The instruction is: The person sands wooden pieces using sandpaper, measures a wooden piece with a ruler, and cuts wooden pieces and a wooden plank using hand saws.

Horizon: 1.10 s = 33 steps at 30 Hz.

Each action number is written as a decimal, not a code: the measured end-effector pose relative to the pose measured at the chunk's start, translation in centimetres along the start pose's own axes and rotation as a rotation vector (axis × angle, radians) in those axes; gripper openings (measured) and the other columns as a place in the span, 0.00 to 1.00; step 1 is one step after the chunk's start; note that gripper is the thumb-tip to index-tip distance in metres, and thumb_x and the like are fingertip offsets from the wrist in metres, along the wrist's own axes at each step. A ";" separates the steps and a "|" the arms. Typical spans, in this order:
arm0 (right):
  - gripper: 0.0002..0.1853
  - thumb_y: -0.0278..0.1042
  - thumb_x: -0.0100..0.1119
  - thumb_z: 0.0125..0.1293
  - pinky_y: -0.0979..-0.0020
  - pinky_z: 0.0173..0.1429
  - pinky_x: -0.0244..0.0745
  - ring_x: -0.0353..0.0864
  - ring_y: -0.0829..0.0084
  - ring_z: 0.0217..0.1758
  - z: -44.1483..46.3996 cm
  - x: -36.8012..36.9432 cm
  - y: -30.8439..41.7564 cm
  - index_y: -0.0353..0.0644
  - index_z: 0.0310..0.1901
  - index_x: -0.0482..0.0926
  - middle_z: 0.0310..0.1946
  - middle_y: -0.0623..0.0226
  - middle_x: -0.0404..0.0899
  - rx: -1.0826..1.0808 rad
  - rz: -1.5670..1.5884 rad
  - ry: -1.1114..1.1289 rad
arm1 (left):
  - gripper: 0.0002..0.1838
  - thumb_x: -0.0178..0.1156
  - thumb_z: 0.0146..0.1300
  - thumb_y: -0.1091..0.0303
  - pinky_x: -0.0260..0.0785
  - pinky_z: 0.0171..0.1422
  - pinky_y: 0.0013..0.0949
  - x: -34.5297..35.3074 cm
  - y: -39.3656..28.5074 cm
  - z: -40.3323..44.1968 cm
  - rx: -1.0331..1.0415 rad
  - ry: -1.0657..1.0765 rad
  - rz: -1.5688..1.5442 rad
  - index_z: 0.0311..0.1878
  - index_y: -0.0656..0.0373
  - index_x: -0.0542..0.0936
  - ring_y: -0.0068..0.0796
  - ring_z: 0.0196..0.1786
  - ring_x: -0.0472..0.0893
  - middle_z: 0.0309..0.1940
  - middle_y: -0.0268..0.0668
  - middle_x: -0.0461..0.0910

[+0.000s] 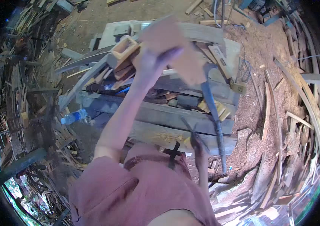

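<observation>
My left hand (156,62) reaches forward over the workbench, its fingers closed on a flat brown wooden board (163,35). The board is held up above the bench and smeared by motion, so its exact outline is unclear. My right hand (199,147) is low, near the front edge of the bench, closed around a thin dark tool (192,130) whose kind I cannot make out. Just right of that hand, a long blue-grey bar (215,113) leans across the bench planks.
Heavy grey planks (148,111) form the bench, with wood offcuts and an open wooden box (124,49) on it. A plastic bottle (73,116) lies at the left. Scrap wood piles flank both sides; long curved strips (303,90) stand at the right over sawdust.
</observation>
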State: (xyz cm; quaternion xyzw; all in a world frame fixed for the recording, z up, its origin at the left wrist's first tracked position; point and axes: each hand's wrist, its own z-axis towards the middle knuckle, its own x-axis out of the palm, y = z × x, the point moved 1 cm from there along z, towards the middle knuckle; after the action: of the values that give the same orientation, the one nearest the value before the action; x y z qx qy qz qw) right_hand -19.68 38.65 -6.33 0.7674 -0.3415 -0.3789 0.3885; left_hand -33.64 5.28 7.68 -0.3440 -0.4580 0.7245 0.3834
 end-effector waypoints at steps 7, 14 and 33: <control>0.19 0.25 0.44 0.64 0.67 0.63 0.60 0.68 0.58 0.62 1.9 5.0 6.8 0.42 0.58 0.69 0.53 0.53 0.73 -0.026 -0.156 -0.015 | 0.14 0.60 0.60 0.65 0.67 0.49 0.27 -11.5 2.4 -16.0 -0.517 -0.396 0.057 0.43 0.66 0.78 0.21 0.42 0.76 0.39 0.36 0.79; 0.26 0.15 0.45 0.54 0.68 0.67 0.56 0.62 0.59 0.66 3.1 14.1 12.2 0.43 0.57 0.68 0.60 0.56 0.67 -0.369 -0.057 0.102 | 0.14 0.59 0.61 0.66 0.66 0.46 0.23 -15.5 0.8 -21.3 -0.506 -0.443 0.088 0.45 0.65 0.77 0.18 0.41 0.75 0.38 0.32 0.79; 0.30 0.10 0.44 0.46 0.64 0.64 0.64 0.69 0.57 0.61 0.4 20.1 18.9 0.39 0.55 0.69 0.55 0.53 0.70 -0.687 -0.180 0.311 | 0.13 0.58 0.58 0.73 0.71 0.48 0.32 -18.3 -4.8 -24.8 -0.545 -0.130 0.230 0.47 0.63 0.77 0.33 0.45 0.81 0.41 0.45 0.81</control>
State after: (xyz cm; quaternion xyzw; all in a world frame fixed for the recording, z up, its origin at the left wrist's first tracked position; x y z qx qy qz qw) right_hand -14.77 13.26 3.34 0.6676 -0.0632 -0.3830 0.6354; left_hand -2.79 0.64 6.29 -0.4369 -0.6169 0.6342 0.1622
